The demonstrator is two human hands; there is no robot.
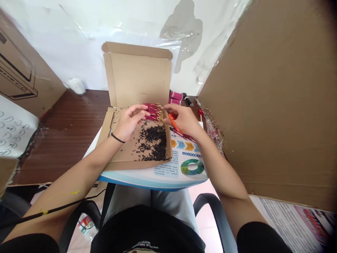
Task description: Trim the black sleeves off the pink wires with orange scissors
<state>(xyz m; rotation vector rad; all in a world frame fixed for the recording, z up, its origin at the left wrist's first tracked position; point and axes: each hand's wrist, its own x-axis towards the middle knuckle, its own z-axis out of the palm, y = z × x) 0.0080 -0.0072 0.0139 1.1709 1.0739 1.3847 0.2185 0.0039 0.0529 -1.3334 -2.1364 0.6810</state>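
Well left of the left grip [129,121], a printed cardboard carton [23,66] against a white wall, then a dark wood worktop [71,133] running up to an open corrugated box [137,77]. Around the wrist just behind that grip, a black wristband [117,138]. Left grip: thumb and fingers drawn together, pinching a bundle of red wires with gold pin ends [154,112], the bundle sticking out to the right between both grips, above the floor of the box. Just below the bundle, a heap of black crumbs [152,142] scattered over the cardboard. Right grip [183,119]: fingers curled closed around orange-handled scissors [173,123], the blades close against the gold ends. Just below the right grip, a few loose red wires [183,135] lying on a printed board [184,168] beneath the box. Beyond the right grip, another red bundle [176,97] and a small black tool [187,100]. Far right of the grip, a tall cardboard panel [271,95].
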